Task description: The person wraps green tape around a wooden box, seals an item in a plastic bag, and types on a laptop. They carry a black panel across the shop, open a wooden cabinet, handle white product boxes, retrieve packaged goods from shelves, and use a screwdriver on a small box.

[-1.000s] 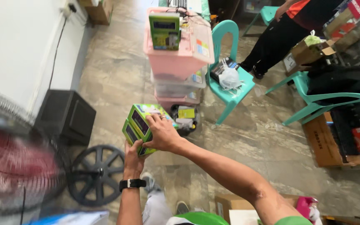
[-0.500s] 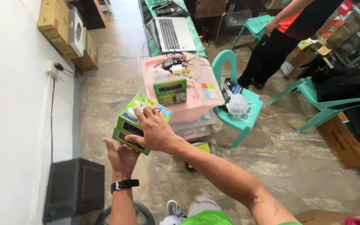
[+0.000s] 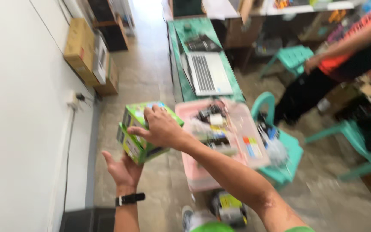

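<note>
Left of centre, above the floor: right hand (image 3: 162, 126) clamped over the top of a green printed cardboard box (image 3: 140, 131), fingers curled down its far side; left hand (image 3: 123, 169) open, palm up, cupped just under the box's near bottom corner, wearing a black wrist strap (image 3: 129, 199). Held between both hands, right one doing the gripping. Long axis apparently slanting from near left to far right, top face tilted up, though blurred. Just right, a pink plastic storage bin (image 3: 241, 129) of small items; beyond, an open silver laptop (image 3: 209, 73) on a green table (image 3: 185, 86).
</note>
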